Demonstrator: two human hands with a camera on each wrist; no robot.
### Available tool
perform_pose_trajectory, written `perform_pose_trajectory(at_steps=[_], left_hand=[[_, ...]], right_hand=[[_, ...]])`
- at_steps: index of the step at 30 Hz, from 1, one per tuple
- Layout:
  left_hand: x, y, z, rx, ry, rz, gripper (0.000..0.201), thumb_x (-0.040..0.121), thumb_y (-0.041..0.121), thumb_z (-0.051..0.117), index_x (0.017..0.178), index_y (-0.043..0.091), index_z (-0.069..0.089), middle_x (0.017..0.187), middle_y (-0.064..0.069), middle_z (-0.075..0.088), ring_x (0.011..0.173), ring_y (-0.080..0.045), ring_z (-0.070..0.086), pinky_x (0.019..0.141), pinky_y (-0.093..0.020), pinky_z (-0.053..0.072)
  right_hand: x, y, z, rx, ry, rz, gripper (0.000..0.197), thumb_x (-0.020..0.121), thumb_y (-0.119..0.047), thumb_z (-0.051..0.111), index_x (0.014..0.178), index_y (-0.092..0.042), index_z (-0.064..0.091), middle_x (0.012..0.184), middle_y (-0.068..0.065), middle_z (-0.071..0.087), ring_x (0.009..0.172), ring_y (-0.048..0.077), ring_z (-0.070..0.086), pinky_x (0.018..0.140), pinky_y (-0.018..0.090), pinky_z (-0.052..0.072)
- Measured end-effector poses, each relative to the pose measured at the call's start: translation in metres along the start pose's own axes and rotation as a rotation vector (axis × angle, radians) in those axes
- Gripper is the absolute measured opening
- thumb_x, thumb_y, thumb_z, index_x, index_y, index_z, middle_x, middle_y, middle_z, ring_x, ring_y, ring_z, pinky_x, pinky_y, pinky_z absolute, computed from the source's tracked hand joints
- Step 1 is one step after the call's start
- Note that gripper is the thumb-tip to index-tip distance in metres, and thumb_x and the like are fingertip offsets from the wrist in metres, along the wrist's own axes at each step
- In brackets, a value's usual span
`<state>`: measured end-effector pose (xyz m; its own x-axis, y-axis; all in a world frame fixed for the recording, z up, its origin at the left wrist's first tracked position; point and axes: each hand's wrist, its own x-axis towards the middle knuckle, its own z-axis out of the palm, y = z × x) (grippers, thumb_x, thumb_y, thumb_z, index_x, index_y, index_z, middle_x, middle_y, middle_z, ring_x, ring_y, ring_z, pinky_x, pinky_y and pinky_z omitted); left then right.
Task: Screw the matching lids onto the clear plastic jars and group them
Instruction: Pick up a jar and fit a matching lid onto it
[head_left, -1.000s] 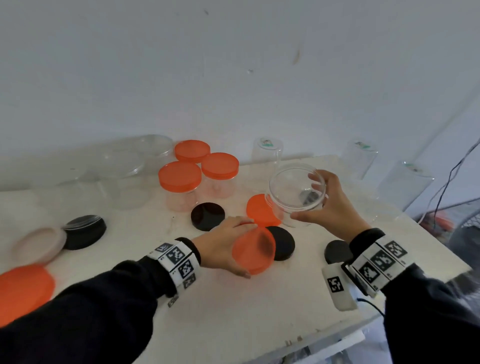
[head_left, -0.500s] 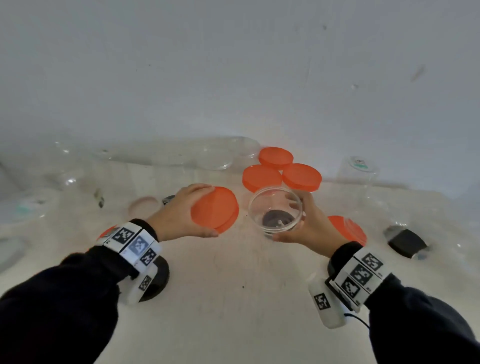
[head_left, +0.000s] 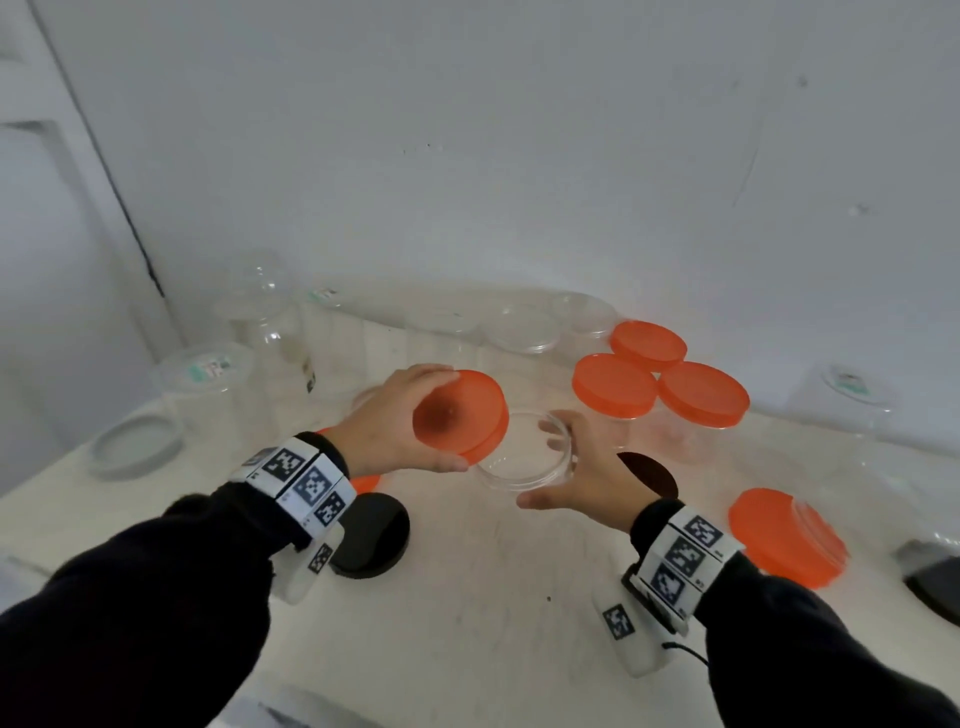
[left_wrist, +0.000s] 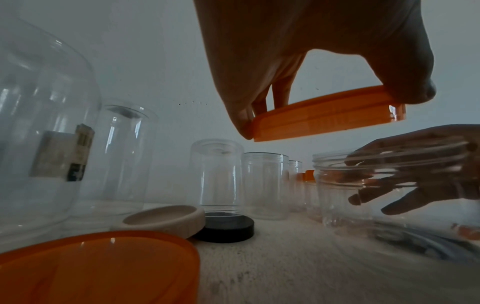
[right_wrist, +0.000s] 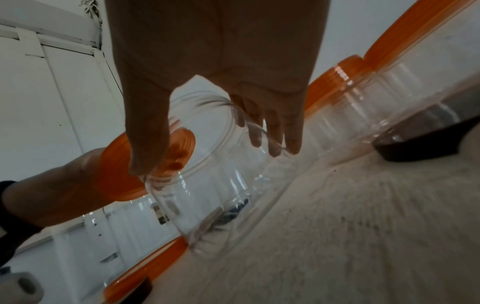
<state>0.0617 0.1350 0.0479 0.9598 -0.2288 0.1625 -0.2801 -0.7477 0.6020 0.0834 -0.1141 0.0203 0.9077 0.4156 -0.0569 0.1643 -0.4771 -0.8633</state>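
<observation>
My left hand (head_left: 448, 418) grips an orange lid (head_left: 460, 415) by its rim and holds it tilted just left of and above a short clear jar (head_left: 524, 452). My right hand (head_left: 543, 467) holds that open jar around its mouth, thumb on the near side and fingers on the far side. In the left wrist view the orange lid (left_wrist: 327, 115) hangs a little above the clear jar (left_wrist: 363, 185). The right wrist view shows the jar (right_wrist: 221, 164) low over the table, with the lid (right_wrist: 145, 164) beside its rim. Whether the jar rests on the table is unclear.
Three jars with orange lids (head_left: 613, 384) stand grouped at the back right. Several open clear jars (head_left: 519, 327) line the wall. Two black lids (head_left: 371, 540) (head_left: 647, 473), a loose orange lid (head_left: 784, 535) and a pale lid (head_left: 135, 447) lie on the white table (head_left: 493, 597).
Both hands have carried the lid and the jar left and lower toward the table. The lid now overlaps the jar's left rim, where a gap showed before.
</observation>
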Motion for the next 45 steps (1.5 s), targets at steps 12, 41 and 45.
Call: perform_pose_trajectory(at_steps=[12, 41, 45], left_hand=[[0.013, -0.010, 0.005, -0.044, 0.014, -0.004, 0.109, 0.043, 0.070, 0.063, 0.139, 0.028, 0.035, 0.141, 0.015, 0.030, 0.131, -0.005, 0.026, 0.112, -0.031, 0.023], [0.045, 0.009, 0.049, -0.107, -0.262, 0.030, 0.109, 0.051, 0.068, 0.066, 0.143, 0.025, 0.025, 0.148, 0.013, 0.013, 0.133, -0.003, 0.014, 0.108, -0.022, 0.019], [0.041, 0.006, 0.051, -0.294, -0.322, -0.117, 0.118, 0.063, 0.025, 0.086, 0.147, 0.020, 0.003, 0.147, 0.005, 0.015, 0.132, -0.004, 0.022, 0.103, -0.016, 0.024]], right_hand=[[0.024, 0.008, 0.001, 0.047, -0.085, 0.021, 0.097, 0.062, -0.018, 0.086, 0.138, -0.018, 0.024, 0.132, -0.008, 0.037, 0.125, 0.010, 0.039, 0.093, 0.025, 0.038], [0.039, 0.020, -0.009, 0.090, -0.122, 0.059, 0.090, 0.056, -0.014, 0.089, 0.127, -0.025, 0.036, 0.123, -0.010, 0.048, 0.114, 0.008, 0.051, 0.090, 0.027, 0.049], [0.035, 0.021, -0.020, 0.011, -0.143, 0.076, 0.095, 0.056, -0.018, 0.089, 0.130, -0.026, 0.030, 0.127, -0.009, 0.043, 0.120, 0.013, 0.047, 0.094, 0.029, 0.047]])
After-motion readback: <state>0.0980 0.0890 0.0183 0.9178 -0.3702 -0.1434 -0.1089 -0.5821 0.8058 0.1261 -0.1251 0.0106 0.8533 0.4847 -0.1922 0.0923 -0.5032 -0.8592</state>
